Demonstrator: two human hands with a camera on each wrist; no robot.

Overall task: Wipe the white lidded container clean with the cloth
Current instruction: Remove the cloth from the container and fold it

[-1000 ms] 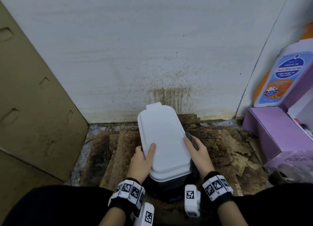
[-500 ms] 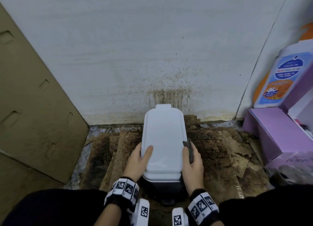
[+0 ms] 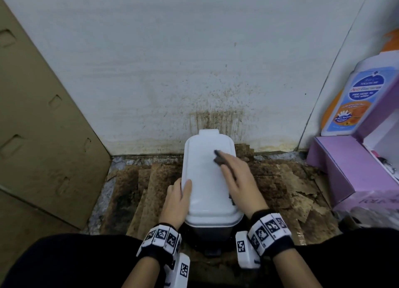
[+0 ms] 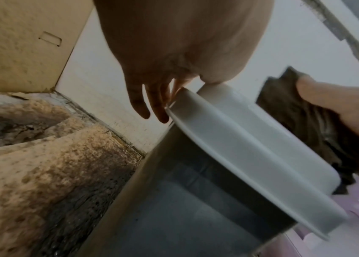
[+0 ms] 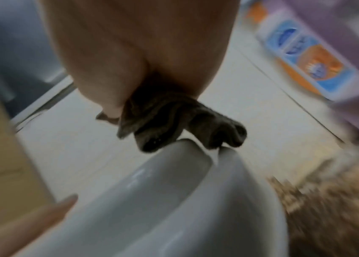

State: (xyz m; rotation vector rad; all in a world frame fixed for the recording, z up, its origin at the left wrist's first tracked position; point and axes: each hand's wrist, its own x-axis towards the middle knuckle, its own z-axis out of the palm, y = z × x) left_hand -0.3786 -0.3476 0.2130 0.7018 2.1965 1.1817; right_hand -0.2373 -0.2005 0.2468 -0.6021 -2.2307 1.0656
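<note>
The white lidded container (image 3: 205, 179) stands on stained cardboard close to the wall; its body below the lid is dark. My left hand (image 3: 180, 188) grips the lid's left edge, thumb on top and fingers down the side (image 4: 152, 104). My right hand (image 3: 228, 166) lies across the lid's far right part and holds a dark grey cloth (image 3: 218, 158) against it. In the right wrist view the bunched cloth (image 5: 163, 121) hangs from under my palm, pinched by the thumb, just above the lid's rim (image 5: 163, 200). The left wrist view shows the cloth (image 4: 306, 125) on top of the lid (image 4: 240, 139).
A brown cardboard sheet (image 3: 43, 136) leans at the left. The white wall (image 3: 216, 82) behind is spattered brown low down. A purple box (image 3: 349, 171) and a blue-and-orange labelled bottle (image 3: 356, 97) stand at the right. Torn, stained cardboard (image 3: 151, 190) covers the floor.
My right hand has moved with the cloth from the lid's right edge up onto its top, toward the far end. The left hand keeps its grip on the left edge.
</note>
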